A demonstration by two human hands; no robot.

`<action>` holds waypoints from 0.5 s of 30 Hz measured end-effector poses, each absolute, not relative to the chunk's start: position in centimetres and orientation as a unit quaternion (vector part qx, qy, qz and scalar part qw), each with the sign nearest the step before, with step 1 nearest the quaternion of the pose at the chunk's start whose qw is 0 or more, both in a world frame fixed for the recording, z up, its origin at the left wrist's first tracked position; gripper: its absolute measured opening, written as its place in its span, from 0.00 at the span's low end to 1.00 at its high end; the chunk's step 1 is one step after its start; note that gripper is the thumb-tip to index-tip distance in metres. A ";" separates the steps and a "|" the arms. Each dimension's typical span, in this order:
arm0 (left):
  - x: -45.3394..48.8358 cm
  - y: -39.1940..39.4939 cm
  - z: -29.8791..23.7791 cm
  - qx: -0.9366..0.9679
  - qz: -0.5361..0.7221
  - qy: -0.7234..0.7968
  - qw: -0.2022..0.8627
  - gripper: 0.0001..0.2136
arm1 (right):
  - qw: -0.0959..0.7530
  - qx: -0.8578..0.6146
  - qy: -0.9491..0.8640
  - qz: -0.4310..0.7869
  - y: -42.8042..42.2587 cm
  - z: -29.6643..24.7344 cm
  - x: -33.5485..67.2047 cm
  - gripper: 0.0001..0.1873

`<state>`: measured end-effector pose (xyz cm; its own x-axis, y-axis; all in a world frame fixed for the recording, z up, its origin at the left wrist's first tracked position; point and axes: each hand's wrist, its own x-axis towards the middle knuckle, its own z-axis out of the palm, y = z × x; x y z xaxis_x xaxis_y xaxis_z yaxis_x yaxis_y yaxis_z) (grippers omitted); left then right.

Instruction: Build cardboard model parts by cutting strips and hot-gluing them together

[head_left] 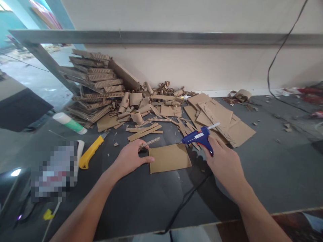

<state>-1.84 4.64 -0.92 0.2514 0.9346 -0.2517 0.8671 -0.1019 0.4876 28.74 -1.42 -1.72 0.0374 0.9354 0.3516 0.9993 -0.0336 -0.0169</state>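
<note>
A flat rectangular cardboard piece (170,158) lies on the dark tabletop between my hands. My left hand (132,156) is at its left edge, the thumb resting on that edge and the fingers holding a short corrugated cardboard strip (151,142). In my right hand (223,156) is a blue glue gun (196,136) with a white glue stick sticking out of its back. Its nozzle points left, close to the top right edge of the cardboard piece; whether it touches cannot be made out. A dark cord runs from below my right hand to the table's front edge.
Stacked corrugated cardboard pieces (101,82) stand at the back left. Cardboard scraps (136,101) and loose strips lie beyond my hands, with flat cardboard sheets (222,116) at right. Left are a yellow utility knife (91,152), blade out, and a white-green tube (69,123). A cable (274,60) hangs at right.
</note>
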 end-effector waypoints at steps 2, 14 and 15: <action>-1.8 4.6 -0.9 0.740 0.064 0.607 0.281 0.22 | 0.131 -0.709 -0.682 -0.121 -1.5 -1.7 29.1 0.15; -1.9 4.5 -0.8 0.736 0.077 0.609 0.286 0.22 | 0.148 -0.724 -0.654 -0.161 -1.7 -1.4 29.6 0.15; -1.9 4.5 -0.8 0.735 0.077 0.610 0.287 0.22 | 0.157 -0.726 -0.650 -0.163 -1.6 -1.2 29.6 0.15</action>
